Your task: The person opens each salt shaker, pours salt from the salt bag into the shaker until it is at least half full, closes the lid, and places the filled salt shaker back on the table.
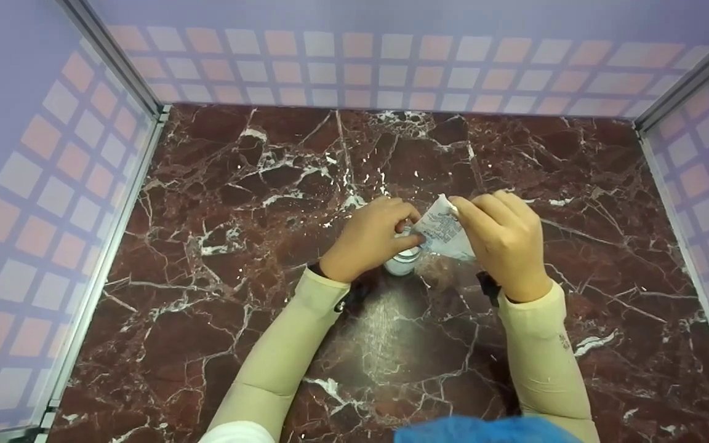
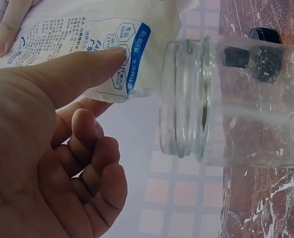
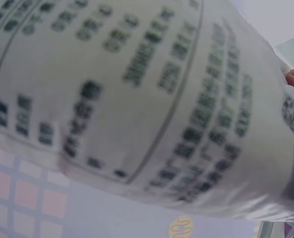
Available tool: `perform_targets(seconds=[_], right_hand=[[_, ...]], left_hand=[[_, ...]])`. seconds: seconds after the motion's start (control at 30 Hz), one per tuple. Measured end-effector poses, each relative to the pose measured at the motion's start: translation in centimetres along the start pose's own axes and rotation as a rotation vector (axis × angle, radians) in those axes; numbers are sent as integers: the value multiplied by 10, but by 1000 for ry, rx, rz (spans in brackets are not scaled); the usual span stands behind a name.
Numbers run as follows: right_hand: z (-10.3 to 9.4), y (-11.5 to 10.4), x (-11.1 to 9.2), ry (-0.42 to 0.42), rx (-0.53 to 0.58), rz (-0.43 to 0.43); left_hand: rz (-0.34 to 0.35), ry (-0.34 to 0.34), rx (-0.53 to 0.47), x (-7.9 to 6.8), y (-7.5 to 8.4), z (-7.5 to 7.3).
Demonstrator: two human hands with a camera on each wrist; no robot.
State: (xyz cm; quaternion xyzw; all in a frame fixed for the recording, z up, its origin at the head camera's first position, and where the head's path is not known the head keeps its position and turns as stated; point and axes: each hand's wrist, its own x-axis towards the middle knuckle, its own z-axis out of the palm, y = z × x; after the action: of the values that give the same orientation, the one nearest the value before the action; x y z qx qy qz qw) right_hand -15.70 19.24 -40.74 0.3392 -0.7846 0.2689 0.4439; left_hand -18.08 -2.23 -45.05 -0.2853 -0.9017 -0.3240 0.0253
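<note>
A white printed bag of salt (image 1: 444,229) slants over a clear glass jar (image 1: 400,266) that stands upright on the table. My left hand (image 1: 370,239) pinches the bag's lower corner between thumb and index finger, right beside the jar's mouth. In the left wrist view the other left fingers curl loosely below the blue-banded corner of the bag (image 2: 118,59), close to the threaded rim of the jar (image 2: 186,99). Higher up, my right hand (image 1: 505,243) grips the bag's top end. The bag (image 3: 137,109) fills most of the right wrist view and hides most of that hand.
White flecks (image 1: 330,159) lie scattered on the dark red marbled table (image 1: 207,344) beyond and left of the jar. Lilac panels with pink and white squares (image 1: 357,44) enclose the back and both sides. Something blue (image 1: 484,431) shows at the near edge.
</note>
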Motion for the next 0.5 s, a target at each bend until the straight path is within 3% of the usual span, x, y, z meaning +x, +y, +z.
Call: perform_targets(seconds=[0.23,0.5], right_hand=[[-1,2,1,1,-15,3],[-3,3,0,31,-20,27]], left_hand=[[-29,32,-74,-2,1,-5],[-28,55,-58,-3,1,-8]])
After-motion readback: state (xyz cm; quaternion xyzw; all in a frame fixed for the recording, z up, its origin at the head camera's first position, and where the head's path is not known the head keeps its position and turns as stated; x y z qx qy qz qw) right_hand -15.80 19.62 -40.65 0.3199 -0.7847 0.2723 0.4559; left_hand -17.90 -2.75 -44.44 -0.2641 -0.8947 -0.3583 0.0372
